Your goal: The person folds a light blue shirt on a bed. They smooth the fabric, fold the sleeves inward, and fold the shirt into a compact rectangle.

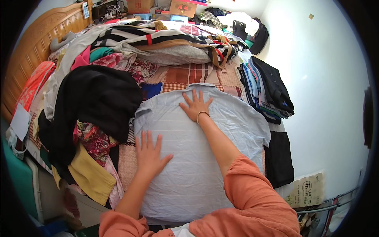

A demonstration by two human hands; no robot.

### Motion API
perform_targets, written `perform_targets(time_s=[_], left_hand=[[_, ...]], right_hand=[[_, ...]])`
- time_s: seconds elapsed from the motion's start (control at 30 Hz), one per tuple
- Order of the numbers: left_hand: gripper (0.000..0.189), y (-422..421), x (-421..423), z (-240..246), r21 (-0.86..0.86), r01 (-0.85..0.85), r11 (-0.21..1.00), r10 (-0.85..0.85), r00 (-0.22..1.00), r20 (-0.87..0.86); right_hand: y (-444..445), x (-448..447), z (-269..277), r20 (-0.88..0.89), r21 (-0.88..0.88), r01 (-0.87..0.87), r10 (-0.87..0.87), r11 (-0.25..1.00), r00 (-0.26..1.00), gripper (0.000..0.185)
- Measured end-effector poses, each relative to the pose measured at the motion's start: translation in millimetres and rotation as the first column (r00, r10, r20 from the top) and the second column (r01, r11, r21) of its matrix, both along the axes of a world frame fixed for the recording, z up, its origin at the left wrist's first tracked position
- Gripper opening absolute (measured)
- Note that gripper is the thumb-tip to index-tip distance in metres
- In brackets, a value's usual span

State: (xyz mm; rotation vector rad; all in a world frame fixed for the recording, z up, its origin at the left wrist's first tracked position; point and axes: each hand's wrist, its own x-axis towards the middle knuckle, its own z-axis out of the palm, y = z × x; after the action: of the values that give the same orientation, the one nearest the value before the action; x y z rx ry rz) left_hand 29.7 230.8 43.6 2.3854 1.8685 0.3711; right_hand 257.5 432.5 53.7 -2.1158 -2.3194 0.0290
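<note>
A light blue short-sleeved shirt (pixel 183 166) lies spread on the bed, back side up, its collar at the far end. My left hand (pixel 151 155) rests on the shirt's left side with the fingers apart. Farther up, just below the collar, my right hand (pixel 196 104) lies flat on the upper back, fingers spread, a thin band on its wrist. Neither hand grips anything. Faint creases run across the cloth, and the shirt's left sleeve is partly folded over.
Black cloth (pixel 97 97) and floral clothes are heaped at left, above yellow fabric (pixel 91 174). Stacked folded garments (pixel 274 86) stand along the right edge, near folded black cloth (pixel 279 158). A striped blanket (pixel 165 38) lies across the far bed. A wooden headboard (pixel 44 41) stands at left.
</note>
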Motion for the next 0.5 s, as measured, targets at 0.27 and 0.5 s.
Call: perform_targets(time_s=[0.27, 0.5], left_hand=[[0.089, -61.8, -23.2, -5.4, 0.11, -0.026, 0.994, 0.019, 0.997, 0.068], [0.085, -62.5, -20.9, -14.4, 0.164, -0.038, 0.986, 0.027, 0.997, 0.065]], right_hand=[[-6.4, -3.9, 1.9, 0.046, 0.035, -0.018, 0.016, 0.999, 0.999, 0.066], [-75.7, -31.5, -0.7, 0.057, -0.045, -0.259, 0.262, 0.965, 0.963, 0.066]])
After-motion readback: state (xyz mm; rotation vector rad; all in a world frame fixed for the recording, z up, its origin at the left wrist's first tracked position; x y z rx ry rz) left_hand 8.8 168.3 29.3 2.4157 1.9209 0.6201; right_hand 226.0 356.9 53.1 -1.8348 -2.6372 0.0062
